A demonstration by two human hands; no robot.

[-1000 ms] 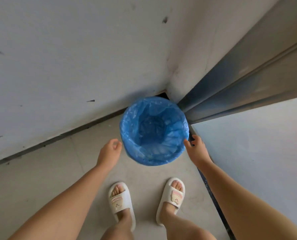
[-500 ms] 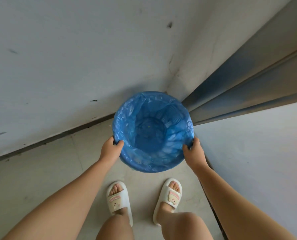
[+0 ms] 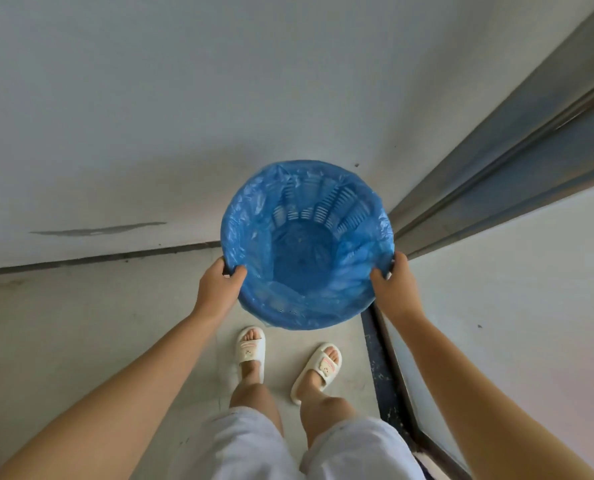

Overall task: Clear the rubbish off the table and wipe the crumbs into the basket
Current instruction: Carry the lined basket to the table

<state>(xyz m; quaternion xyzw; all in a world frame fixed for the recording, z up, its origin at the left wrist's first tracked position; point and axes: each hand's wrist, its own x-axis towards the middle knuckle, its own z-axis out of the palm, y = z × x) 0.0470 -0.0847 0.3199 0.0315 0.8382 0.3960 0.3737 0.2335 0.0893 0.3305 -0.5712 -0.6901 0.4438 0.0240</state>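
Both hands on the basket rim

Left hand (image 3: pixel 219 289) clamps the basket (image 3: pixel 306 244) rim at eight o'clock, thumb over the blue liner (image 3: pixel 250 216). I see the basket held off the floor (image 3: pixel 80 323) before a pale wall (image 3: pixel 184 98), above two slippers (image 3: pixel 250 351). At four o'clock my right hand (image 3: pixel 396 292) grips the rim.

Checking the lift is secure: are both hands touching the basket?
Touching. The head view shows the left hand and right hand curled over the basket rim.
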